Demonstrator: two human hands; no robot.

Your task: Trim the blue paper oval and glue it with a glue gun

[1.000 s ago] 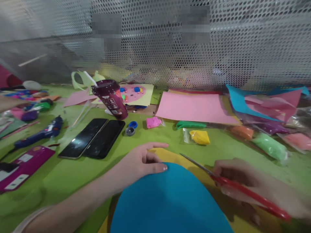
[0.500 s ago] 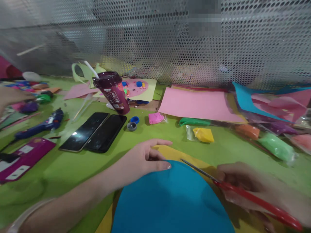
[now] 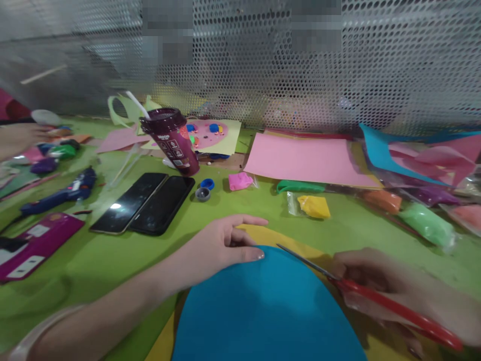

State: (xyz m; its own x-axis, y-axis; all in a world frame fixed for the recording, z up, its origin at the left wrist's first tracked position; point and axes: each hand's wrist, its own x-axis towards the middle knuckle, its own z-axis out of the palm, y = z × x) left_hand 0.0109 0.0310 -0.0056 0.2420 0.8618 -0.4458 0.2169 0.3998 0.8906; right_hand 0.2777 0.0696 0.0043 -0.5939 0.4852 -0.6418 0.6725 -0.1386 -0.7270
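A rounded sheet of blue paper [image 3: 266,306] lies on a larger yellow sheet [image 3: 308,252] at the near edge of the view. My left hand [image 3: 229,240] grips the top edge of the blue sheet, thumb on its face, while the index finger stretches over the yellow sheet; the other fingertips are partly hidden. In my right hand [image 3: 387,286] is a pair of scissors [image 3: 391,303] with red handles. Their blades point left along the blue paper's curved edge, over the yellow, and look closed together.
Two phones [image 3: 161,205], a purple cup [image 3: 175,145] with a straw and a glue gun [image 3: 62,193] stand left. Beyond my hands are small caps [image 3: 203,194], a pink clay packet [image 3: 240,181], a yellow clay packet [image 3: 314,206] and pink paper [image 3: 308,158]. Another person's hand [image 3: 22,138] is far left.
The scissors and my right hand have shifted only very slightly. My left hand stays on the paper's edge. The other person's hand at the far left has moved a little.
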